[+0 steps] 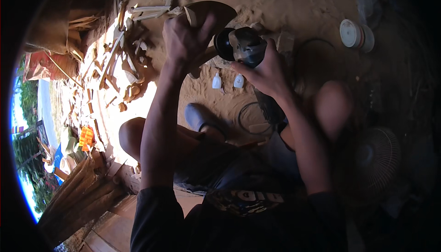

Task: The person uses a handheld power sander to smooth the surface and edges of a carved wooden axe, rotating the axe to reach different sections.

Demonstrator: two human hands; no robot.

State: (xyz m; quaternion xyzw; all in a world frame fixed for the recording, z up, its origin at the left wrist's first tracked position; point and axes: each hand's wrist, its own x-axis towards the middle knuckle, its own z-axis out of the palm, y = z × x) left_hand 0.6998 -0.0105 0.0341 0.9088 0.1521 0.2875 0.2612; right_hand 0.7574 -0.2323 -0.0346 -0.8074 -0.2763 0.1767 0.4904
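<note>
Out in front of me, my left hand is closed round a dark, curved piece with a broad rounded edge and a pale strip beside my fingers. Its material is hard to make out in the shade. To its right, my right hand grips a dark power tool that looks like an angle grinder. The tool's round black head faces left, close to a narrow brown part below my left hand; whether they touch I cannot tell. Below the tool, two small white bottles stand on the sandy ground.
Sticks and pale wood offcuts lie in bright sunlight at the left. A white bucket is at the far right, and a round fan sits in shadow beside my right knee. A dark cord loops near my shoe.
</note>
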